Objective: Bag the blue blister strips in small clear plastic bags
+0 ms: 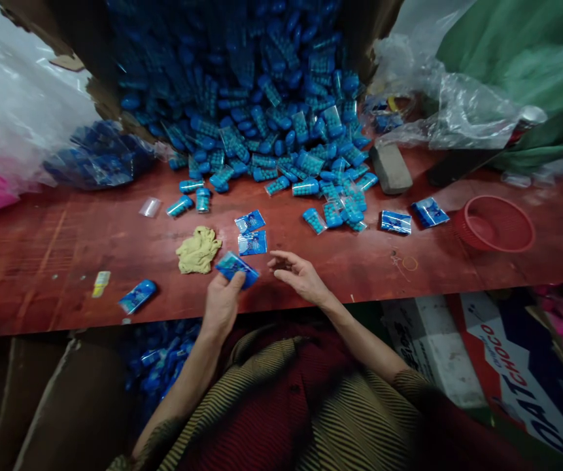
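- Here, near the middle of the frame, we have our left hand [222,299] pinching a blue packet [237,269], thumb laid on top of it.
- Our right hand [305,281] hovers just right of it, apart from the packet, its fingers bent and parted from the thumb; we see nothing gripped in it.
- Above the packet, two flat blue cards [252,243] lie one over the other on the red table [80,242].
- To the left of the cards we see a crumpled yellow cloth [197,250], near our left hand.
- Lower left on the table lie a filled blue pack [137,296] and, further left, a small yellow-and-white tube [101,284].
- Across the upper middle spreads a big heap of blue bottles [261,124] holding teal balls, spilling onto the table; a few lie loose at its lower edge.
- Right of centre we find two stacks of cards [395,222], near each other, with a red basket [494,224] to their right.
- Above those stacks sits a grey block [392,169], beside the heap.
- At the upper left we make out a clear bag of dark blue pieces [102,154].
- Below the table, at lower right, stands a box [511,373] printed "OATCHOCO".
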Action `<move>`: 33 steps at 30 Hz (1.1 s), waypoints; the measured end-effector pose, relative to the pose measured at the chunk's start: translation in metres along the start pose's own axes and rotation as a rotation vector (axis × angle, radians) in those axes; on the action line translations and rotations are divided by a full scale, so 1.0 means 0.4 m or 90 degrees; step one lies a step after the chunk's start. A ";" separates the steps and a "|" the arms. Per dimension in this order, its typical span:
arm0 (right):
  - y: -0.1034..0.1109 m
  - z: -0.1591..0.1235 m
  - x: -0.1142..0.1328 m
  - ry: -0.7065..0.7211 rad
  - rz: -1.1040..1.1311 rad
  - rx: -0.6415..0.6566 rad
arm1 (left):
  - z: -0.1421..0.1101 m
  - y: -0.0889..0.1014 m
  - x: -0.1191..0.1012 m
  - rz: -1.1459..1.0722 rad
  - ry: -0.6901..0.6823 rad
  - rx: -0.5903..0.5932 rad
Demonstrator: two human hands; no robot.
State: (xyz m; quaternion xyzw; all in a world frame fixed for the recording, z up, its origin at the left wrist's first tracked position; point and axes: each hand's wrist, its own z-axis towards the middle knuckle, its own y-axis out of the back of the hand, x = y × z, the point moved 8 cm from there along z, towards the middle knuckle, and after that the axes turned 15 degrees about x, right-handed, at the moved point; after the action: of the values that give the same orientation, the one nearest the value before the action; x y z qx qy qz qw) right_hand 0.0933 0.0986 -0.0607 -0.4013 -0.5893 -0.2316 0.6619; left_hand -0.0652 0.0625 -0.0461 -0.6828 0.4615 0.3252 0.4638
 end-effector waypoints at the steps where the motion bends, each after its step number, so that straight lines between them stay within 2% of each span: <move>1: 0.007 0.005 -0.005 -0.006 -0.029 -0.006 | -0.004 0.055 -0.029 0.083 -0.026 -0.058; 4: 0.020 0.021 0.003 -0.005 -0.166 -0.016 | -0.030 0.223 -0.127 0.328 -0.099 -0.231; 6: 0.019 0.040 0.021 0.004 -0.301 -0.018 | -0.064 0.321 -0.183 0.479 -0.113 -0.388; 7: 0.014 0.053 0.031 0.005 -0.379 -0.015 | -0.082 0.350 -0.208 0.558 -0.130 -0.457; 9: 0.000 0.087 0.045 -0.009 -0.543 -0.004 | -0.113 0.358 -0.242 0.680 -0.215 -0.546; 10: -0.006 0.107 0.048 -0.029 -0.621 0.001 | -0.119 0.343 -0.245 0.713 -0.258 -0.552; 11: -0.010 0.127 0.048 -0.055 -0.691 0.004 | -0.116 0.320 -0.238 0.724 -0.292 -0.526; 13: -0.011 0.165 0.046 -0.115 -0.794 -0.001 | -0.087 0.256 -0.205 0.700 -0.315 -0.410; 14: -0.011 0.180 0.045 -0.137 -0.828 -0.005 | -0.062 0.216 -0.182 0.676 -0.307 -0.325; 16: -0.017 0.204 0.044 -0.150 -0.879 -0.002 | -0.024 0.132 -0.155 0.707 -0.306 -0.227; 18: -0.031 0.214 0.037 -0.137 -0.920 0.027 | 0.016 0.062 -0.141 0.815 -0.286 -0.175; 20: -0.045 0.210 0.021 -0.124 -0.953 0.070 | 0.059 0.033 -0.131 0.909 -0.223 -0.162; 22: -0.048 0.196 0.005 -0.123 -0.970 0.105 | 0.097 0.041 -0.123 0.968 -0.152 -0.174; 24: -0.046 0.184 -0.003 -0.128 -0.973 0.124 | 0.124 0.070 -0.113 0.995 -0.097 -0.197; 27: -0.062 0.196 0.005 -0.114 -0.966 0.121 | 0.144 0.124 -0.100 0.982 -0.071 -0.221; 29: -0.104 0.230 0.014 -0.068 -0.960 0.124 | 0.144 0.156 -0.107 0.929 -0.114 -0.225; 33: -0.240 0.340 -0.007 0.028 -0.919 0.204 | 0.120 0.226 -0.156 0.790 -0.241 -0.278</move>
State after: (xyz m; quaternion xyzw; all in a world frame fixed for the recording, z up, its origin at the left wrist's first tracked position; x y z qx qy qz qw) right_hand -0.0630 0.1528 -0.0410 0.1926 -0.7199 -0.5284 0.4067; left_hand -0.1727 0.1148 -0.0390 -0.3015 0.6022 0.7301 0.1160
